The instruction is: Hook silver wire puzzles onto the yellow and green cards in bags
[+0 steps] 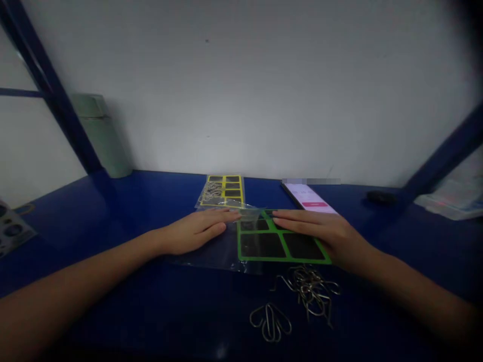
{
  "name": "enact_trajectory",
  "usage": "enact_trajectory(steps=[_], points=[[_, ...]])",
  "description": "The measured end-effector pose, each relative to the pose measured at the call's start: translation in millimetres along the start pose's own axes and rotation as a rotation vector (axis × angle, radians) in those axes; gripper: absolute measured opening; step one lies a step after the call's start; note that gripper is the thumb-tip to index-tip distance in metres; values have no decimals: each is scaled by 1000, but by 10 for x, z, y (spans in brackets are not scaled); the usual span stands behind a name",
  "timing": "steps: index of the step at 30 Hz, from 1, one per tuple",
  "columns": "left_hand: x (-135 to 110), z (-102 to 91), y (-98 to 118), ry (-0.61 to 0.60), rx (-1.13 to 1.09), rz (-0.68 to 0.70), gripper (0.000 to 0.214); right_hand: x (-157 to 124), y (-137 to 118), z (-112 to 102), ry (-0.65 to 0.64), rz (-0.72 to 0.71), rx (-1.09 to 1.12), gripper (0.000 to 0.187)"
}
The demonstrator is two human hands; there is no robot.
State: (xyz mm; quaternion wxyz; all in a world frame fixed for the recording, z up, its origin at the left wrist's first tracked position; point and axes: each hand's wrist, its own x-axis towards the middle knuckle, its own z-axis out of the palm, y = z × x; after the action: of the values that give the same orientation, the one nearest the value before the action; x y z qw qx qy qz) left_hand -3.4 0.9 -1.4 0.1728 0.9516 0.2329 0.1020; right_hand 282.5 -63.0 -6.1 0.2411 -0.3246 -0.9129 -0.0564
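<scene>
Both hands lie open and flat, neither closed around anything. The left hand [196,231] rests on a clear plastic bag [211,256], and the right hand [324,236] lies across the top of a green-framed card [281,246] with dark panels. Their fingertips almost meet near the middle of the frame, where the bag's film overlaps the card's upper left corner, so the card looks partly inside the bag, though this is hard to confirm. Below the right hand, a tangled heap of bent wire pieces [311,296] lies loose on the blue surface [113,201], with a smaller cluster of wire loops [269,322] just to its lower left. Farther up, a yellow-framed card [222,191] carries wire shapes and appears covered by clear film, so it looks further along than the green card. Beside it at the upper right lies a phone [307,197] with a lit screen. A pale green bottle [101,136] stands at the upper left, against the wall.
</scene>
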Motion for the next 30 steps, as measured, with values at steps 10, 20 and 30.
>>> enact_trajectory(steps=[10, 20, 30], points=[[38, 43, 46, 29, 20, 10, 38, 114, -158, 75, -106, -60, 11, 44], [33, 28, 100, 55, -24, 9, 37, 108, -131, 107, 50, -121, 143, 33], [42, 41, 127, 60, 12, 20, 36, 160, -180, 151, -19, -159, 61, 31]])
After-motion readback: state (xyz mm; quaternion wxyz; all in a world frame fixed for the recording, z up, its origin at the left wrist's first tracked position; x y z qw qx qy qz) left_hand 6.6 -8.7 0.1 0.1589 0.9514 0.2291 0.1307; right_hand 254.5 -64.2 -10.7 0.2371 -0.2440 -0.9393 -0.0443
